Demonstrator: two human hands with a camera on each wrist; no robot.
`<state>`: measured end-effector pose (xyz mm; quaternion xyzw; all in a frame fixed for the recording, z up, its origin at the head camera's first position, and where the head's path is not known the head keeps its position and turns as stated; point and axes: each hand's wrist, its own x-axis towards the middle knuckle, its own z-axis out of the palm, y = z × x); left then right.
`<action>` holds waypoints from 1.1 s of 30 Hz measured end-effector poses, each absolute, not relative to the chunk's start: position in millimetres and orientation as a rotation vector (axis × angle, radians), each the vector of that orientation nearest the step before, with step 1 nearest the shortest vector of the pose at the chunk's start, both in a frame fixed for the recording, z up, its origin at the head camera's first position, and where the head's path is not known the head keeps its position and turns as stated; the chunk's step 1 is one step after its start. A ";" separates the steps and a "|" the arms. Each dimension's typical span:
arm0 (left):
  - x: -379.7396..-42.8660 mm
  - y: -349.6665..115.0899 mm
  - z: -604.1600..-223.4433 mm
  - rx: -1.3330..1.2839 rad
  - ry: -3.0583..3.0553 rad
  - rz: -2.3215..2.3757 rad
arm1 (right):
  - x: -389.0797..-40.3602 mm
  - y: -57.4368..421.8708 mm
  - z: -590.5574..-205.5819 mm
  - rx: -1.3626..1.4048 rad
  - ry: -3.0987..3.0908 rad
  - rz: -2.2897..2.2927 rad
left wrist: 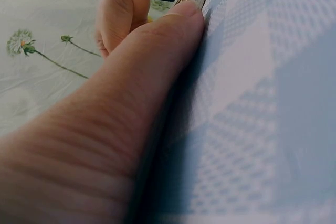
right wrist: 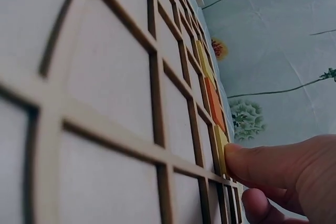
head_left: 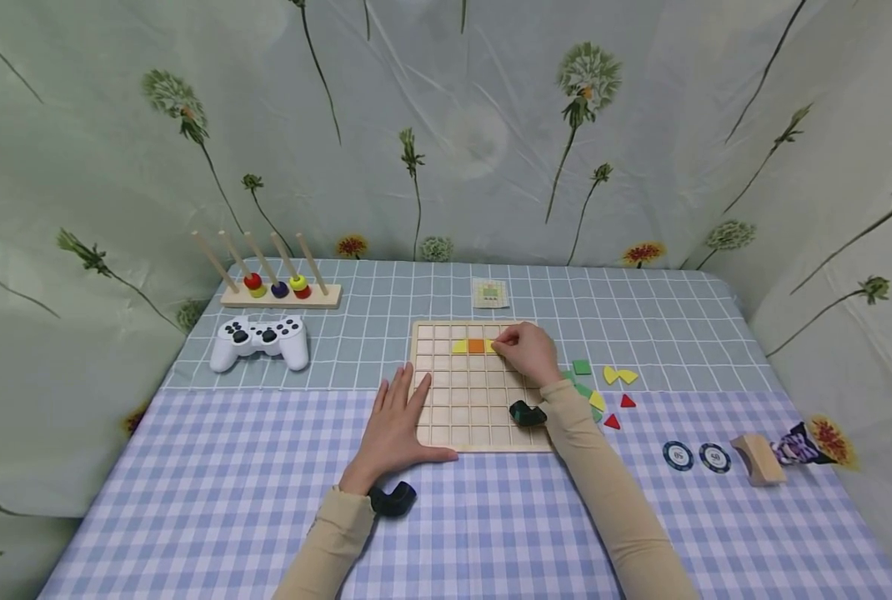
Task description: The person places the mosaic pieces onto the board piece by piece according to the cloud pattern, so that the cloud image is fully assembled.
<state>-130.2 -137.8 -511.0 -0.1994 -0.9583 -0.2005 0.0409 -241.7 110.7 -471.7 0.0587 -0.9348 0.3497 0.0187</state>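
A wooden grid board (head_left: pixel 453 417) lies on the table in the head view. In one of its upper rows an orange square tile (head_left: pixel 476 346) sits between a yellow tile (head_left: pixel 459 347) with a slanted side and a second yellow tile (right wrist: pixel 220 150). My right hand (head_left: pixel 530 352) pinches that second tile between thumb and fingertips, at its grid cell beside the orange one; the fingers partly cover it. At the board's lower left, my left hand (head_left: pixel 397 425) rests with fingers spread on the left edge and thumb along the near edge.
Loose green tiles (head_left: pixel 582 367), yellow tiles (head_left: pixel 627 376) and red triangles (head_left: pixel 628 401) lie right of the board. Farther right are poker chips (head_left: pixel 678 456) and a wooden block (head_left: pixel 759 459). A game controller (head_left: pixel 259 342), peg stand (head_left: pixel 281 297) and pattern card (head_left: pixel 490 293) stand behind.
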 end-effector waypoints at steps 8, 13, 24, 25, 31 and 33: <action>-130.7 -135.4 -508.2 -0.608 -2.944 -0.617 | -232.9 122.2 -467.1 0.298 -2.923 1.096; -130.0 -135.3 -508.3 -0.607 -2.952 -0.617 | -219.9 140.4 -458.0 0.336 -2.910 1.139; -130.9 -137.0 -510.0 -0.609 -2.943 -0.622 | -198.8 213.5 -451.8 0.179 -2.878 0.993; -130.8 -137.2 -510.1 -0.609 -2.945 -0.624 | -196.8 218.6 -451.8 0.135 -2.884 0.981; -130.0 -137.5 -509.3 -0.610 -2.944 -0.632 | -186.0 240.8 -449.5 -0.077 -2.977 0.873; -129.5 -137.1 -508.9 -0.614 -2.933 -0.642 | -183.3 246.1 -449.1 -0.117 -3.014 0.849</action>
